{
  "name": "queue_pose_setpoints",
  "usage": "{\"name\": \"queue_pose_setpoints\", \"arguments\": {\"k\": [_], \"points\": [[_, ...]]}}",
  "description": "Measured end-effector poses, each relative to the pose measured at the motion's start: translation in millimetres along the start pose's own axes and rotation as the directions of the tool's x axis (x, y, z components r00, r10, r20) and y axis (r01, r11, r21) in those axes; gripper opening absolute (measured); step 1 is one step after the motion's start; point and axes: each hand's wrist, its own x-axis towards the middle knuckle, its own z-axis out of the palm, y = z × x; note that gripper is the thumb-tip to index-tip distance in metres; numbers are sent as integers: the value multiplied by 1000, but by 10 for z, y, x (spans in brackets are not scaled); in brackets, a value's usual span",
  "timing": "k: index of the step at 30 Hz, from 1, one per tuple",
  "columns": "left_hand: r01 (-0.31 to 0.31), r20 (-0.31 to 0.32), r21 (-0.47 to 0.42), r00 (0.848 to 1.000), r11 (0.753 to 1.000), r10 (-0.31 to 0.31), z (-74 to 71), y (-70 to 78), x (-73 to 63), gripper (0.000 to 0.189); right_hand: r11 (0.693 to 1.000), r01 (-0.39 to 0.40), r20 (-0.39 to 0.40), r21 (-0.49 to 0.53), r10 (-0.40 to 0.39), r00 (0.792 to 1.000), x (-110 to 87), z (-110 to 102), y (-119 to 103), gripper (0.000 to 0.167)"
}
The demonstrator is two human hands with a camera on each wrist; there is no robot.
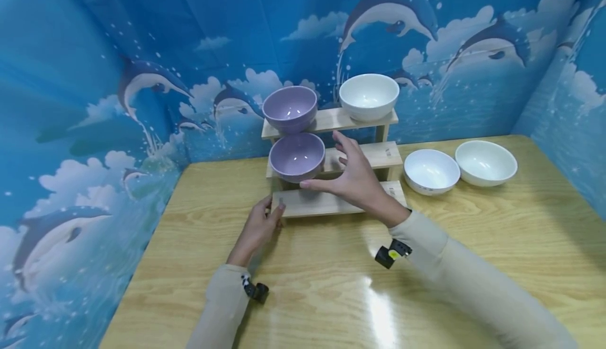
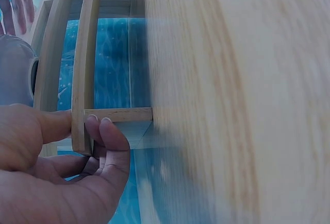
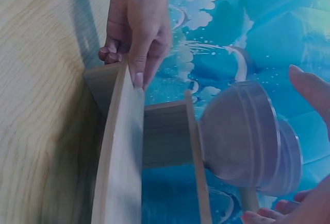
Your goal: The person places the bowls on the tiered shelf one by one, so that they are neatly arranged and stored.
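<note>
A three-step wooden stand stands on the table. My left hand grips the left end of its lowest step, thumb on top and fingers curled beneath, as the left wrist view shows. One purple bowl sits on the middle step, at the left. My right hand is beside that bowl with thumb and fingers spread wide, the thumb tip near its lower front edge. In the right wrist view the bowl lies between the spread thumb and fingers. A second purple bowl and a white bowl stand on the top step.
Two white bowls, a nearer one and a farther one, stand side by side on the table right of the stand. A blue dolphin-print cloth hangs behind and along the sides. Wooden tabletop stretches in front.
</note>
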Motion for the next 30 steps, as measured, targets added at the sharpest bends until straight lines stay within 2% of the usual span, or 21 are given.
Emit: {"name": "queue_pose_setpoints", "arguments": {"k": [6,12,23,30], "points": [[-4,7,-10,1000,1000,4,9,-4,9,59,999,-9,-7,32,9,1000,-113,-181,-36,118],[-19,13,-16,1000,1000,19,11,-19,12,58,999,13,-62,50,-10,998,-205,-374,1,115],[-1,-1,-19,1000,1000,1,14,1,17,58,999,-36,-129,-37,31,991,-350,-718,116,114],[-8,4,-7,1000,1000,8,7,-9,13,59,992,-100,-166,-79,86,982,-440,-905,244,114]]}}
